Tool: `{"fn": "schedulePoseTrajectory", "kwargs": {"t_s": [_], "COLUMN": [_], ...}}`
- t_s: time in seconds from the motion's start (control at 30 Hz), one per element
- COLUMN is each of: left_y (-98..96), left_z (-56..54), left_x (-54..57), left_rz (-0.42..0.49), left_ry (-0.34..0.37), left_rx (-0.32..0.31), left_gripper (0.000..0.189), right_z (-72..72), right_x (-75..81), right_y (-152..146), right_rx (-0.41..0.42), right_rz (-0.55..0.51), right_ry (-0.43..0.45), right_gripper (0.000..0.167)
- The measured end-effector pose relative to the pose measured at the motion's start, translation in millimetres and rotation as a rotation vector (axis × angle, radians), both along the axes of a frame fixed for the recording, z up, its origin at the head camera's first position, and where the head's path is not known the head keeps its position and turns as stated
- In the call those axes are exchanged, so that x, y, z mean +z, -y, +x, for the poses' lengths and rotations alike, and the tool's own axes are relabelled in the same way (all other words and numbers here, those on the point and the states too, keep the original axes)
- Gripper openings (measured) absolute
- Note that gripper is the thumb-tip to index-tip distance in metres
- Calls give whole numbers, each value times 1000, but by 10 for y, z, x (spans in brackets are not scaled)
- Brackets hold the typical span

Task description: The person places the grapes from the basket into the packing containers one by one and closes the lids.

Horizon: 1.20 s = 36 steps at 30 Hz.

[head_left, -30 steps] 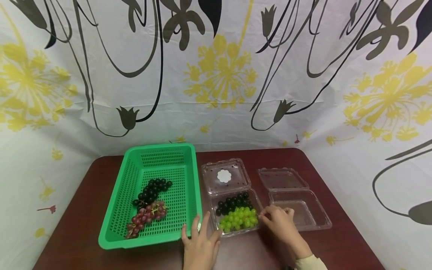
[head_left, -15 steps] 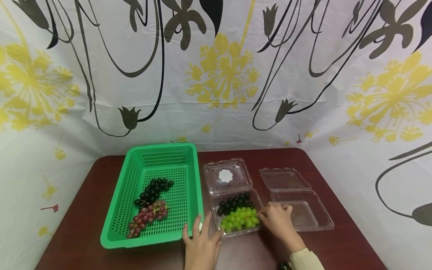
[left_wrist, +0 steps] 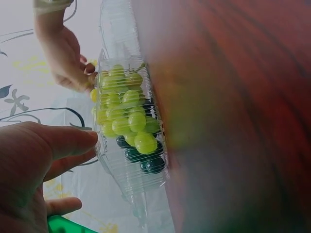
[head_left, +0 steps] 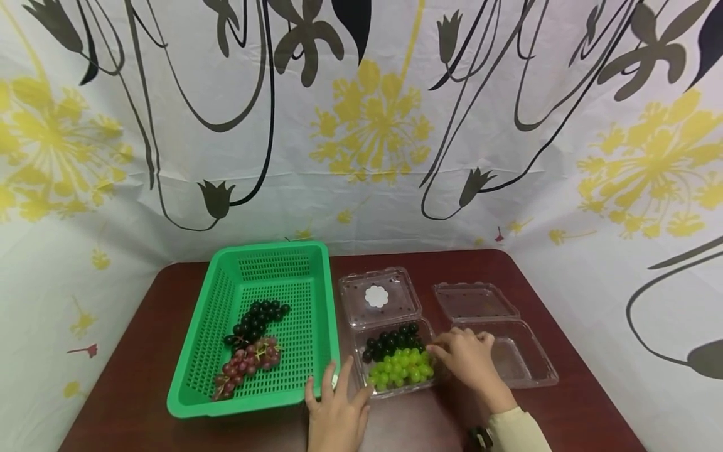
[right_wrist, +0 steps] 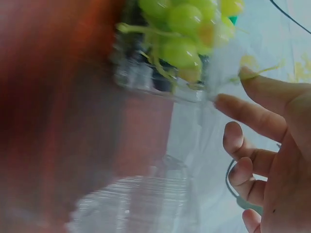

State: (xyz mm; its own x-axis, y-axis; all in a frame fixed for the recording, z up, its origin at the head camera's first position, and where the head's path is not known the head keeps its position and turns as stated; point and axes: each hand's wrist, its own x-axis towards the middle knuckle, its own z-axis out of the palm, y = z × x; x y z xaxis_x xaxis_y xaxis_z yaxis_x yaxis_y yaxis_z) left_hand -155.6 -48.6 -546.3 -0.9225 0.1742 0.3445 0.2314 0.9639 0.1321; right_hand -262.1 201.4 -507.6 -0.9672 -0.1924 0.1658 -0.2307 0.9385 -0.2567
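Observation:
My left hand is spread at the table's front, its thumb at the near left corner of a clear hinged clamshell box and its other fingertips beside the green basket's edge. Green grapes fill the near half of this box; black grapes lie behind them. My right hand reaches over the box's right rim, close to the green grapes. Its thumb and forefinger are apart in the right wrist view, where stems show at the grapes' end.
A green plastic basket on the left holds a black bunch and a red bunch of grapes. A second clear clamshell lies open at the right. The first box's lid is folded back, and a patterned cloth stands behind.
The right hand has shifted slightly away from me and left, its fingertips moving from beside the box rim to over it. The left hand has stayed in place.

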Motion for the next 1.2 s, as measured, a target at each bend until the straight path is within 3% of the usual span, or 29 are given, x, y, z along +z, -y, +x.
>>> {"fn": "schedulePoseTrajectory", "kwargs": {"t_s": [0.23, 0.4, 0.53, 0.67, 0.9, 1.2], "left_y": [6, 7, 1, -3, -3, 2], "left_z": [-1, -3, -5, -4, -4, -8], "left_x": [-19, -26, -29, -25, -29, -25], "left_rz": [3, 0, -2, -2, 4, -3], "left_ry": [-17, -45, -46, -37, -40, -60], "left_rx": [-2, 3, 3, 6, 14, 2], "left_gripper": [27, 26, 25, 24, 24, 25], "right_z": [-361, -669, -818, -884, -918, -924], "right_x": [126, 149, 98, 31, -74, -97], "right_y": [81, 178, 228, 252, 230, 227], "right_rx": [-43, -74, -70, -57, -41, -60], "right_rz": [-41, -74, -40, -42, -179, -294], "right_ry": [-59, 109, 244, 291, 377, 299], "right_gripper": [27, 46, 54, 53, 52, 51]}}
